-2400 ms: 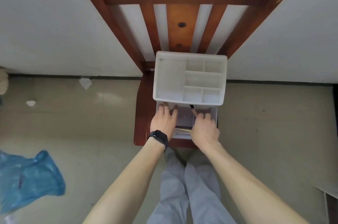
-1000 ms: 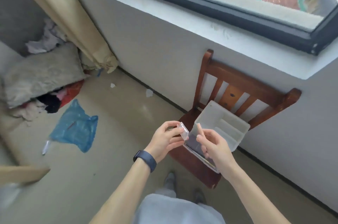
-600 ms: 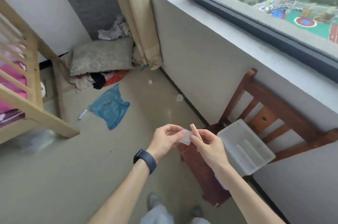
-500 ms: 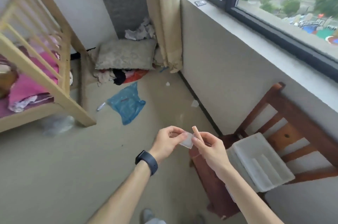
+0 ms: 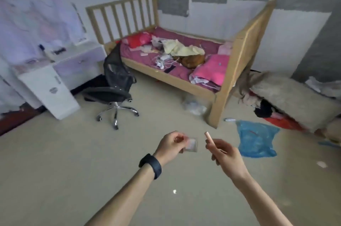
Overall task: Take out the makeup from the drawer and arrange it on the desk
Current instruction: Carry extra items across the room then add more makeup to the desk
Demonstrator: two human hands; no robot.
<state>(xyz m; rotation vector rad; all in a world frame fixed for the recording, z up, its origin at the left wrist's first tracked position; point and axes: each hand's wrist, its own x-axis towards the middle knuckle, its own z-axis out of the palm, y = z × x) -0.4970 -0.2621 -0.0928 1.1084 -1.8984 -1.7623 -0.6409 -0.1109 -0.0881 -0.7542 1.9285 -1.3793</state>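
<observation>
The view has swung away from the window wall and the wooden chair, and the hands, close together half a second ago, are now apart. Ahead lies open floor (image 5: 73,161). The white surface (image 5: 60,56) stands far off at the left against the wall, with small items on it too blurred to name. A black office chair (image 5: 112,85) stands just beside it, between it and the wooden bed (image 5: 217,96), which is heaped with pink bedding and clothes. A blue bag (image 5: 255,140) lies on the floor to the right, near the bed's foot.

The left hand (image 5: 170,145), a dark wristband (image 5: 151,165) on its wrist, pinches a small flat clear case (image 5: 192,145) by one edge, its broad face turned toward the camera. The right hand (image 5: 224,153) curls round a slim pink stick (image 5: 209,137). The stick's long axis slants up and to the left, and its free end points away from the person toward the bed. Both items are in mid-air, well apart from the surface.
</observation>
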